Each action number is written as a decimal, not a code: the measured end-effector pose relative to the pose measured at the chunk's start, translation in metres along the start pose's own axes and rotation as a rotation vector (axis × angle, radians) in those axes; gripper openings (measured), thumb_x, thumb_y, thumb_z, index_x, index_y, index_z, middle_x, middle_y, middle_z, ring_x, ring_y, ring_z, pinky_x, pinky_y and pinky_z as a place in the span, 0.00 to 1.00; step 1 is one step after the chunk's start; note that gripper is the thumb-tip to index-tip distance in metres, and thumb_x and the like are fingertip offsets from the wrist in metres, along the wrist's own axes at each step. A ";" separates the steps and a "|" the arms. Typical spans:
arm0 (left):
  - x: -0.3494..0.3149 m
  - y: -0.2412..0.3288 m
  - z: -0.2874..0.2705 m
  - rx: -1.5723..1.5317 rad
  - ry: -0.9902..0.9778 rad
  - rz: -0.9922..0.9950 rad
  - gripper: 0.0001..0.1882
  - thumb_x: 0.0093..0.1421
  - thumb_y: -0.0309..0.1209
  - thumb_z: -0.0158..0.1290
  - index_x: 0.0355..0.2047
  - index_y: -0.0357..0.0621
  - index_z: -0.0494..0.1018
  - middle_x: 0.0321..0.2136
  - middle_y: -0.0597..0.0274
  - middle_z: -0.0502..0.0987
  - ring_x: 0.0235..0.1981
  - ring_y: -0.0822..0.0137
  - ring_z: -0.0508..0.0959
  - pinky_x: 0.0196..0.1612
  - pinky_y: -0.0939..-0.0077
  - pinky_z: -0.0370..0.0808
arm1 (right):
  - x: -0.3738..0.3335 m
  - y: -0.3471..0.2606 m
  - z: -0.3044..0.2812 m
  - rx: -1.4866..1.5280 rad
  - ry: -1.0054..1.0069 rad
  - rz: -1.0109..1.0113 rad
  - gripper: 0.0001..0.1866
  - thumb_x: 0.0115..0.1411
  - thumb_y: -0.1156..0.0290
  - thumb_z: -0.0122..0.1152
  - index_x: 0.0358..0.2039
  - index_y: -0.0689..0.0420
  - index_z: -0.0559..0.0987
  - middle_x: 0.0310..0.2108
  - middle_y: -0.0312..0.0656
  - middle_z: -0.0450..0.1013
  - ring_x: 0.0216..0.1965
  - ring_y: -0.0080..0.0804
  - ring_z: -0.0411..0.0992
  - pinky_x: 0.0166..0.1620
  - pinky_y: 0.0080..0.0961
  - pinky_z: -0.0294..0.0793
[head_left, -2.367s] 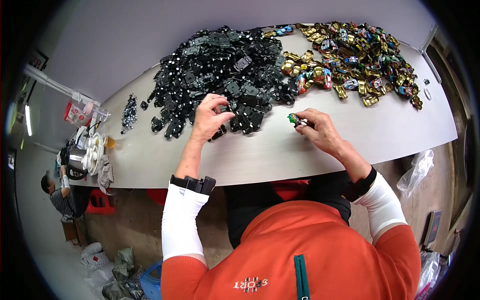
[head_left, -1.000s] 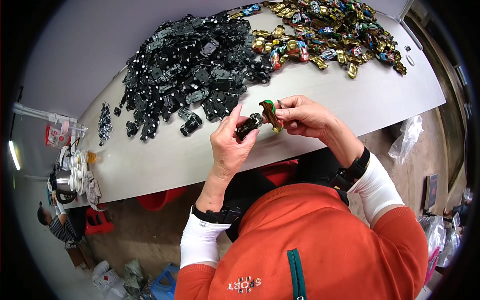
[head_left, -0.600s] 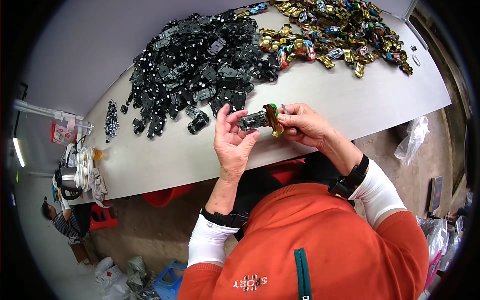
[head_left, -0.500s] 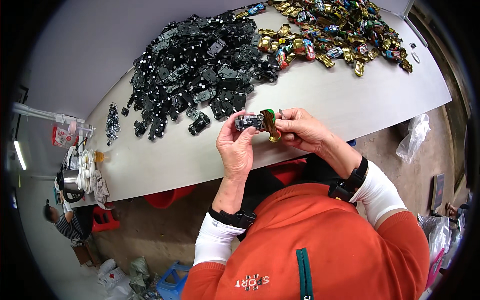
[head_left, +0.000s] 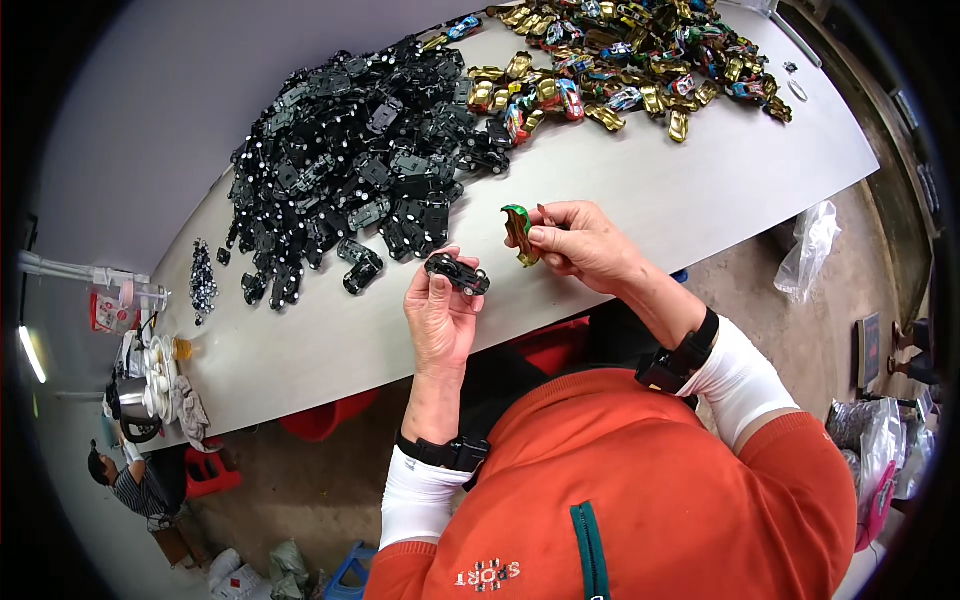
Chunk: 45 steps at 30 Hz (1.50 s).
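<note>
While small shiny parts (head_left: 203, 285) lie left of the dark heap (head_left: 350, 160), the left hand (head_left: 437, 325) is on the person's side of it, thumb and fingers closed on a black toy-car chassis (head_left: 458, 274). Farther right, apart from the chassis, the right hand (head_left: 585, 248) pinches a green-and-gold car shell (head_left: 520, 236), hollow side leftward. Coloured shells (head_left: 650, 75) spread right of the heap. Good handling probably means gripping both pieces by their edges, lining up their ends and keeping fingertips off the wheels.
</note>
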<state>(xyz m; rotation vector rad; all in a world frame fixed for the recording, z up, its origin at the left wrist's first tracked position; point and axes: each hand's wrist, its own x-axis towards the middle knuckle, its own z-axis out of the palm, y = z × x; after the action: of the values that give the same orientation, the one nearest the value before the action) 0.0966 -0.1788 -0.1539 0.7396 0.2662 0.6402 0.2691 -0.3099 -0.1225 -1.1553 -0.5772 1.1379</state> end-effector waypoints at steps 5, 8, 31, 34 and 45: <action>0.003 0.003 0.002 -0.168 -0.070 -0.102 0.24 0.57 0.35 0.55 0.50 0.33 0.65 0.37 0.50 0.76 0.29 0.70 0.75 0.23 0.82 0.70 | 0.008 0.010 0.000 -0.809 0.279 -0.526 0.12 0.49 0.73 0.64 0.36 0.61 0.80 0.24 0.38 0.72 0.23 0.22 0.67 0.27 0.20 0.67; 0.001 0.003 0.005 -0.133 -0.090 -0.126 0.25 0.56 0.29 0.55 0.52 0.32 0.64 0.39 0.47 0.75 0.31 0.70 0.75 0.27 0.83 0.73 | 0.004 0.003 0.005 -0.718 0.265 -0.432 0.13 0.45 0.76 0.66 0.34 0.61 0.80 0.26 0.41 0.72 0.24 0.25 0.67 0.29 0.23 0.67; 0.001 0.009 0.012 0.122 -0.058 0.054 0.22 0.53 0.28 0.59 0.47 0.35 0.67 0.38 0.52 0.75 0.34 0.68 0.77 0.33 0.80 0.77 | -0.012 -0.018 0.044 -0.340 0.058 -0.253 0.06 0.56 0.80 0.55 0.34 0.67 0.72 0.25 0.38 0.68 0.23 0.18 0.68 0.22 0.16 0.68; 0.001 0.008 0.014 0.149 -0.056 0.060 0.22 0.53 0.28 0.59 0.47 0.34 0.68 0.38 0.53 0.76 0.34 0.68 0.77 0.33 0.79 0.78 | -0.013 -0.020 0.045 -0.375 0.058 -0.253 0.06 0.55 0.81 0.56 0.34 0.68 0.72 0.26 0.39 0.68 0.23 0.20 0.69 0.25 0.18 0.71; -0.001 0.009 0.024 0.207 -0.070 0.099 0.22 0.49 0.23 0.60 0.45 0.32 0.70 0.36 0.54 0.76 0.32 0.67 0.77 0.30 0.76 0.77 | -0.013 -0.020 0.045 -0.644 0.033 -0.449 0.14 0.49 0.83 0.61 0.38 0.66 0.73 0.27 0.44 0.69 0.26 0.29 0.73 0.27 0.23 0.73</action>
<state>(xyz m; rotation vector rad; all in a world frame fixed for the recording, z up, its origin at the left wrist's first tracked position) 0.1026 -0.1876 -0.1306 0.9764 0.2347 0.6862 0.2342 -0.3027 -0.0856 -1.4800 -1.1639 0.5494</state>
